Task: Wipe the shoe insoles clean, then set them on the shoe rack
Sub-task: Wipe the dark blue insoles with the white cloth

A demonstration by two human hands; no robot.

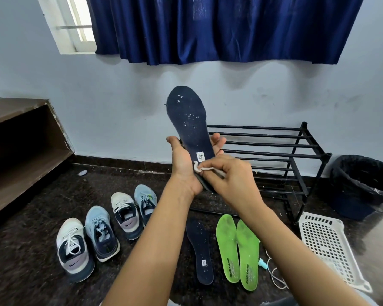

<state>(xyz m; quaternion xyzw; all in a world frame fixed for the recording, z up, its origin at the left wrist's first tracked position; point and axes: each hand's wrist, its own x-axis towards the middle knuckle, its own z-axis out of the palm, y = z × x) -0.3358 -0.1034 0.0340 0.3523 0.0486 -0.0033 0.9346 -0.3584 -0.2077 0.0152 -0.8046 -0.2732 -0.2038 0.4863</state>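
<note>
My left hand (pixel 182 164) holds a dark navy insole (pixel 189 120) upright by its heel end, toe pointing up; white specks dot its surface. My right hand (pixel 228 175) pinches a small white cloth (pixel 202 169) against the heel part of that insole. On the floor below lie a second navy insole (pixel 200 250) and two green insoles (pixel 238 250), side by side. The black metal shoe rack (pixel 274 155) stands against the wall just behind my hands, its bars bare.
Two pairs of sneakers (pixel 104 228) sit on the dark floor at the left. A brown wooden shelf (pixel 20 151) fills the far left. A white plastic basket (pixel 327 246) and a black-lined bin (pixel 363 184) stand at the right. A white cable (pixel 274 274) lies near the green insoles.
</note>
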